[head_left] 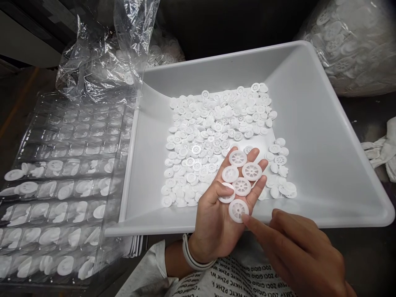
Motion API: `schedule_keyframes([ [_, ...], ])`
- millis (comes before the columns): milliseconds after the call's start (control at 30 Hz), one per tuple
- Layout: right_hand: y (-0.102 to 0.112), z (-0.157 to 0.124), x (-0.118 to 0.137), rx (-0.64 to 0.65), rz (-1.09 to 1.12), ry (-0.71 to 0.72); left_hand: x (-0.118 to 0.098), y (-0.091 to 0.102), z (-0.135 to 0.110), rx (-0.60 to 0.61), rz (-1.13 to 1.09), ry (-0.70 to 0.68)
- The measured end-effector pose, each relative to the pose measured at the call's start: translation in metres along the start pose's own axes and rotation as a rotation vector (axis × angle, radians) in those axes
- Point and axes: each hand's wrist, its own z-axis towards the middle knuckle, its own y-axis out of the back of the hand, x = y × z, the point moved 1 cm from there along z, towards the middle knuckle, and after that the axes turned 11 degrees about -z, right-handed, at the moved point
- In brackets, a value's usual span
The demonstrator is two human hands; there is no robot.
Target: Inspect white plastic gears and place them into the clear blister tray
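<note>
My left hand (213, 222) is palm up above the front of the white bin (324, 136), cradling several small white plastic wheels (241, 187) with spoked centres. The thumb presses on one of them; the others lie flat on the palm and fingers. From the right, my right hand (297, 243) reaches over with its index finger stretched out, the tip at the lowest wheel (237, 210) in the palm. Its other fingers are curled, partly out of sight, and nothing shows in them. Many more white wheels (198, 140) cover the bin's floor.
Clear plastic blister trays (77, 132) are stacked at the left, their nearer pockets filled with white parts. Behind them sits an open clear bag (102, 70) of parts. Another full bag (355, 45) stands at the back right, and a white glove (383, 148) lies at the right edge.
</note>
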Motion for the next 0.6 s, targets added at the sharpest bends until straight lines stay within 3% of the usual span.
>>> schedule_keyframes([
  [600,-0.0012,0.0077,0.0021,-0.068,-0.012,-0.011,0.0002,0.0001,-0.0002,0.004,-0.022,-0.007],
])
